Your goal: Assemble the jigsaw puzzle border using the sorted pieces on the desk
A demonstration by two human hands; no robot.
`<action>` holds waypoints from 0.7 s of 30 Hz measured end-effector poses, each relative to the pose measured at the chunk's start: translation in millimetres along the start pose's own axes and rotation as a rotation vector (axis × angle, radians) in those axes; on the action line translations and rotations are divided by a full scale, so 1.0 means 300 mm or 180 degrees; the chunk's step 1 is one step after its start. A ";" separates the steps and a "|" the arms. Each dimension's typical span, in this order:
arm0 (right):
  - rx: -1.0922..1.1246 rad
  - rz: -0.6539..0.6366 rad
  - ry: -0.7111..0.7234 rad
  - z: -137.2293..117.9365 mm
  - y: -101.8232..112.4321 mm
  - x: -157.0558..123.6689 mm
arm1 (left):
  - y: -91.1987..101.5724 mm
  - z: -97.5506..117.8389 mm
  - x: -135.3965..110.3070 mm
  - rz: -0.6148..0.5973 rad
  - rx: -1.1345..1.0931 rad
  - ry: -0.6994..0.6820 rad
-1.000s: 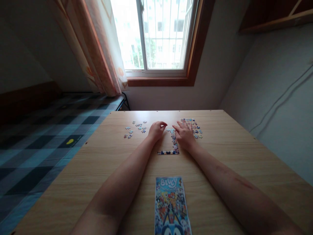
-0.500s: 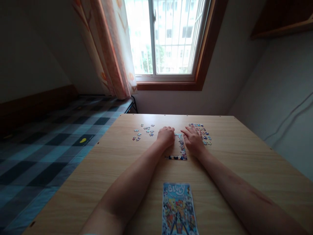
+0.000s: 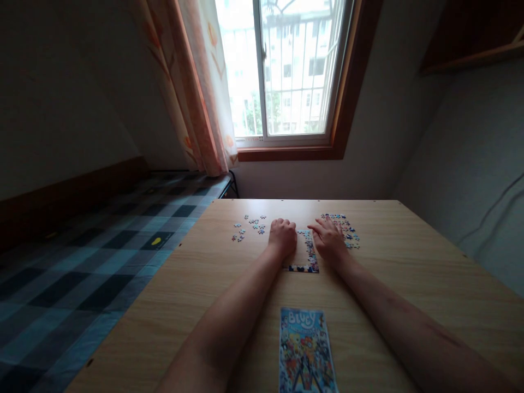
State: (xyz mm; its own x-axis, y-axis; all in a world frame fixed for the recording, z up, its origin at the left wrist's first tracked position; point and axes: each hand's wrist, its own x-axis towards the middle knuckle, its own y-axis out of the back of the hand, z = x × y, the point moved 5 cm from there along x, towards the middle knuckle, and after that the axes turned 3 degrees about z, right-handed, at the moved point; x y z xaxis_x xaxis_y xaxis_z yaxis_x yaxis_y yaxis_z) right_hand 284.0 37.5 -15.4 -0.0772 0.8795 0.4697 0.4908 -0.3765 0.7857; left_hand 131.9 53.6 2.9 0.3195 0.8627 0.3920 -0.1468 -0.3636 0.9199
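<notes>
A partly joined jigsaw puzzle (image 3: pixel 311 252) lies on the wooden table, with pieces along its top, right side and bottom edge. My left hand (image 3: pixel 283 237) rests at its upper left with the fingers curled in. Whatever those fingers may hold is hidden. On the other side, my right hand (image 3: pixel 329 241) lies palm down with fingers spread, just right of the joined strip. Loose puzzle pieces (image 3: pixel 351 237) lie beyond and beside the right hand, some partly covered by it. Another scatter of loose pieces (image 3: pixel 261 228) sits to the left of my left hand.
A colourful Bluey picture sheet (image 3: pixel 307 349) lies on the table (image 3: pixel 229 295) between my forearms. A bed with a checked cover (image 3: pixel 123 262) stands along the left. Ahead are a curtain (image 3: pixel 196 98) and a barred window (image 3: pixel 298 82).
The camera view has tilted up slightly and turned a little left, so everything sits lower and further right. Both hands keep nearly the same places by the puzzle.
</notes>
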 end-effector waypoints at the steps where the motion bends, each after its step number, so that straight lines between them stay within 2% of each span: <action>1: -0.0001 0.0016 0.0004 0.001 0.000 -0.001 | 0.007 0.003 -0.008 0.0015 0.0050 -0.0008; 5: 0.0019 0.0058 0.0002 0.003 -0.001 -0.003 | 0.043 -0.004 -0.070 0.0090 0.0234 0.0021; 8: 0.0031 0.0077 0.0003 0.002 -0.001 -0.004 | 0.074 -0.040 -0.130 0.0141 0.0353 0.0332; 11: 0.0035 0.0098 0.0042 -0.003 0.004 -0.006 | 0.089 -0.076 -0.177 -0.0060 0.0510 0.0523; 16: 0.0014 0.0121 0.0025 -0.006 0.012 -0.007 | 0.101 -0.131 -0.235 -0.0302 0.0625 0.0418; 21: -0.0006 0.0086 0.0047 -0.008 0.005 -0.005 | 0.121 -0.249 -0.284 -0.0278 0.0613 0.1065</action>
State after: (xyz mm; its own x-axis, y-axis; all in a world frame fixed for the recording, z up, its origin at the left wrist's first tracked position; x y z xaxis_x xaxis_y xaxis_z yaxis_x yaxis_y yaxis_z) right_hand 282.7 35.1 -13.9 -0.0768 0.8646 0.4965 0.4913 -0.4005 0.7734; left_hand 29.4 -6.8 2.2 -0.0045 0.9486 0.3163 0.0558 -0.3156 0.9472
